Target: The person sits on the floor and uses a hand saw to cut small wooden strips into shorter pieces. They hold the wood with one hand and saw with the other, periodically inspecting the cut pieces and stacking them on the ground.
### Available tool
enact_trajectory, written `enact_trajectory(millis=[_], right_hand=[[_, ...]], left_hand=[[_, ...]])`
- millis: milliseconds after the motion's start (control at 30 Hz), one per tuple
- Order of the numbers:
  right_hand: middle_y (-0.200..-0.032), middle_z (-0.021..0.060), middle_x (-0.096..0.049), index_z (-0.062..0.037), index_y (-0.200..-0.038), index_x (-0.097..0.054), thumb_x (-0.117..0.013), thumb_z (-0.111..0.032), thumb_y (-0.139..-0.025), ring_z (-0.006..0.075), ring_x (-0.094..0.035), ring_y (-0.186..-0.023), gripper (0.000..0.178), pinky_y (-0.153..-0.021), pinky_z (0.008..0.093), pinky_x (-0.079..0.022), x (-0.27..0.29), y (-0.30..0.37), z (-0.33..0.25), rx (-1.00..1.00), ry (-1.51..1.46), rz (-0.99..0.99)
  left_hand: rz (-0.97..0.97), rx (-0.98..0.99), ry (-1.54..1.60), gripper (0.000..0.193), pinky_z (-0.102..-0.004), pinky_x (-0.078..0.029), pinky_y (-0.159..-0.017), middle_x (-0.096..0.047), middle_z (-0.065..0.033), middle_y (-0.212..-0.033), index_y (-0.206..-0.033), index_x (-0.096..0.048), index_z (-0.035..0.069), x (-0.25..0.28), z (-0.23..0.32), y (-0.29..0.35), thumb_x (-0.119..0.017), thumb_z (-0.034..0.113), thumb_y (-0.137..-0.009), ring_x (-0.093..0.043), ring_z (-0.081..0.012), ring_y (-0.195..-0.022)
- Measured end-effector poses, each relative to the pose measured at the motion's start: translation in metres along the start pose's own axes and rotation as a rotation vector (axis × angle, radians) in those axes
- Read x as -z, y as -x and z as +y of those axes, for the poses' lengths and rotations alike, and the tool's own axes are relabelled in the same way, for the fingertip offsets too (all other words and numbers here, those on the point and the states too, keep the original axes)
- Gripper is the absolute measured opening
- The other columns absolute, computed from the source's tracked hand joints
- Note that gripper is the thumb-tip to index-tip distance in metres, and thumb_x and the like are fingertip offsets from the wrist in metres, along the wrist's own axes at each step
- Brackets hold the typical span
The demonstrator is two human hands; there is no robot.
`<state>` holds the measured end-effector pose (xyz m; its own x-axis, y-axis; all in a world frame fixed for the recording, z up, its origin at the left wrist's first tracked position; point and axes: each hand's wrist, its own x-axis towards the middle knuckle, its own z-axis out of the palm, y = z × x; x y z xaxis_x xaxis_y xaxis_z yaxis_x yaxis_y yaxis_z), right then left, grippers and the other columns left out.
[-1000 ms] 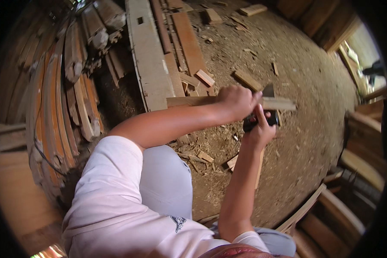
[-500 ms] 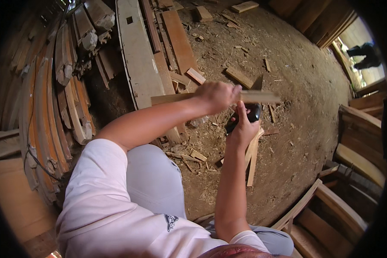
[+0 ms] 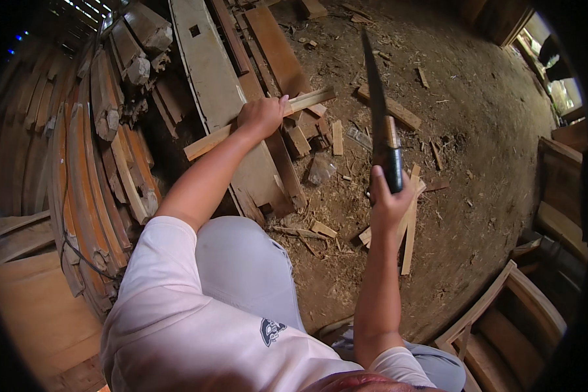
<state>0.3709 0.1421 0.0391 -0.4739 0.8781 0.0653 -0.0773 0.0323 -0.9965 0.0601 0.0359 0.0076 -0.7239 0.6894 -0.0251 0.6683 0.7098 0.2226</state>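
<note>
My left hand (image 3: 261,119) is closed around a narrow wooden strip (image 3: 209,142), which lies slantwise across the long pale board (image 3: 212,72). The strip sticks out on both sides of my fist. My right hand (image 3: 392,199) grips the black handle of a handsaw (image 3: 375,78). Its dark blade points away from me, apart from the strip. A light wood-coloured part (image 3: 391,132) shows just beyond the black grip; whether it belongs to the handle I cannot tell.
Stacked timber (image 3: 78,183) fills the left side. Wood offcuts (image 3: 398,110) and shavings litter the dirt floor (image 3: 477,176). Loose light strips (image 3: 410,228) lie beside my right forearm. Wooden frames (image 3: 503,313) stand at the lower right. Someone's dark clothing (image 3: 555,62) shows at the far-right opening.
My left hand has moved left and nearer with the strip, now over the pale board. The saw has come away from the strip, and its blade now shows pointing far.
</note>
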Motion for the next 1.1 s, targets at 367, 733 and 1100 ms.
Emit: enact_trajectory(millis=[367, 733, 1100], right_hand=[[-0.064, -0.0046, -0.057, 0.0005, -0.082, -0.070, -0.079, -0.026, -0.094, 0.0040, -0.047, -0.055, 0.030, -0.050, 0.0242, -0.035, -0.055, 0.016, 0.018, -0.086, 0.076, -0.230], [-0.060, -0.0039, -0.051, -0.0012, -0.073, -0.063, -0.078, -0.033, -0.094, 0.0054, -0.042, -0.056, 0.041, -0.050, 0.0271, -0.033, -0.071, -0.002, 0.034, -0.156, 0.046, -0.342], [-0.060, -0.0034, -0.051, -0.0034, -0.076, -0.064, -0.076, -0.036, -0.095, 0.0067, -0.046, -0.056, 0.040, -0.053, 0.0276, -0.038, -0.013, 0.036, 0.036, -0.256, 0.073, -0.446]], left_hand=[[-0.003, 0.023, 0.034, 0.034, -0.0564, -0.055, -0.080, -0.069, -0.0292, -0.090, -0.088, -0.073, -0.001, -0.007, -0.009, -0.004, -0.062, 0.030, -0.096, -0.068, -0.0487, -0.090], [-0.067, 0.164, 0.073, 0.032, -0.0542, -0.053, -0.094, -0.071, -0.0285, -0.105, -0.096, -0.076, 0.001, -0.003, -0.008, -0.003, -0.058, 0.026, -0.089, -0.068, -0.0474, -0.104], [-0.031, 0.112, -0.044, 0.032, -0.0550, -0.054, -0.091, -0.072, -0.0261, -0.101, -0.099, -0.075, 0.002, -0.005, -0.006, -0.001, -0.055, 0.026, -0.090, -0.068, -0.0478, -0.101]])
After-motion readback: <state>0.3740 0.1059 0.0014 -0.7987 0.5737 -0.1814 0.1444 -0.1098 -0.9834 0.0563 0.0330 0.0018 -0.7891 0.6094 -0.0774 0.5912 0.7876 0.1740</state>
